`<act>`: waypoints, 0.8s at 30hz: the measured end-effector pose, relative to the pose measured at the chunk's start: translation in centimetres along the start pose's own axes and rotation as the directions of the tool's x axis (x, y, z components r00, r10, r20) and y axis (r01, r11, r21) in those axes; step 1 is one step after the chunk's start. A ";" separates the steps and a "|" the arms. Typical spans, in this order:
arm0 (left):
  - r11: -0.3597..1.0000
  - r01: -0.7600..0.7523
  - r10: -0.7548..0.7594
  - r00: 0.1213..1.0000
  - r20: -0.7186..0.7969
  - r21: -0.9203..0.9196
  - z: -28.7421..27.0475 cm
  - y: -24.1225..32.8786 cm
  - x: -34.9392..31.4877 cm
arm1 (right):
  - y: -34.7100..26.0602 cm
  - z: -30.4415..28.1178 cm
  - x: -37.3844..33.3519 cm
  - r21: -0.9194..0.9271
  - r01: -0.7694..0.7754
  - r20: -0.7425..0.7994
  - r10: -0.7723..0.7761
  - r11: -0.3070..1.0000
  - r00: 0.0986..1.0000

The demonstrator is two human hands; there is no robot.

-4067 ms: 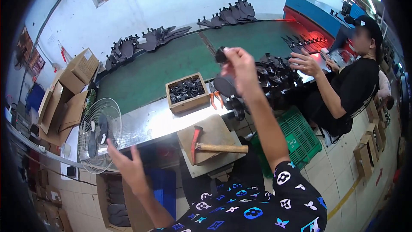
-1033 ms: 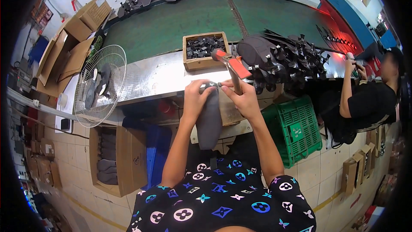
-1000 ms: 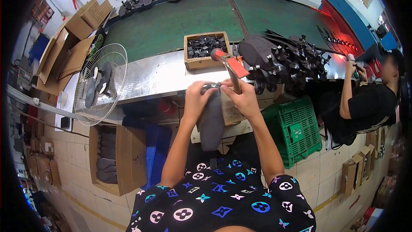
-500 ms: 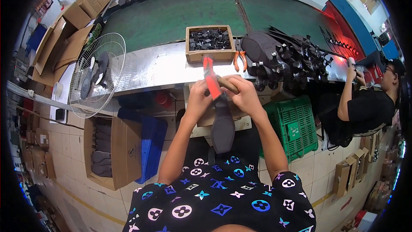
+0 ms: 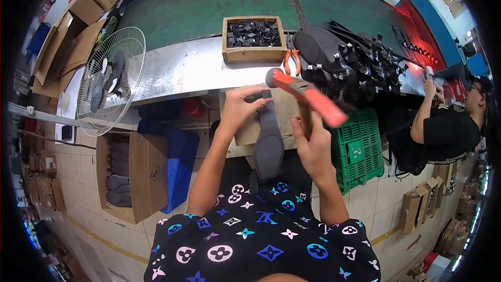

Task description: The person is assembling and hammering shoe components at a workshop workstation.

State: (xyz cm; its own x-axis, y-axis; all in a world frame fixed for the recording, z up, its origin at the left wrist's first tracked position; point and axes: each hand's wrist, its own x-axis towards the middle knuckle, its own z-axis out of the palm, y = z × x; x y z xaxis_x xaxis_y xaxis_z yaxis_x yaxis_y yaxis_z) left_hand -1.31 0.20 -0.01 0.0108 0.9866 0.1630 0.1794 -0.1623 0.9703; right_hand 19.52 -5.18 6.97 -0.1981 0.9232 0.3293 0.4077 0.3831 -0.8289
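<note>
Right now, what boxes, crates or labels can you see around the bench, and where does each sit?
Wooden box: on the metal bench top, square, tan, full of small black parts.
Green crate: under the bench at right, slatted plastic, with a small pale label.
Open carton: on the floor at left, brown, holding grey soles.
Cartons: far left by the fan, brown, flaps open.

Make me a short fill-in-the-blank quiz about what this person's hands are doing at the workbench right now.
1. The right hand grips a hammer whose handle is coloured ____.
2. The left hand pinches the top end of a dark grey ____ piece.
3. The wooden box of small black parts sits in front of a ____ conveyor belt.
4. Under the bench stands a green plastic ____.

Missing words: red; strap; green; crate
</note>
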 end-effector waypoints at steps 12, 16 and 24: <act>0.956 -0.082 0.079 0.997 0.023 0.281 -0.6 0.2 -0.3 | -3.3 -3.7 -2.5 -0.236 0.306 -0.105 -0.337 0.922 0.936; 0.747 -0.138 0.114 0.990 0.080 0.650 -0.4 -0.1 -1.1 | 1.3 0.0 -0.9 -0.280 -0.131 0.257 0.205 0.951 0.944; 0.820 -0.078 0.035 0.996 0.087 0.567 -0.8 0.3 -1.2 | -3.3 -4.5 -0.7 0.101 0.362 -0.104 -0.352 0.927 0.930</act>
State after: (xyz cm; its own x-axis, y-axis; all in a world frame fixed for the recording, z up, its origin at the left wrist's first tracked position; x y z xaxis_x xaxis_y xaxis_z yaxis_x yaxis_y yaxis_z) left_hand -2.01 -1.01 0.24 0.1023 0.9781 0.1811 0.7039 -0.1999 0.6816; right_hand 22.29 -6.94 11.50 -0.2350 0.7270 0.6451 0.2161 0.6862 -0.6946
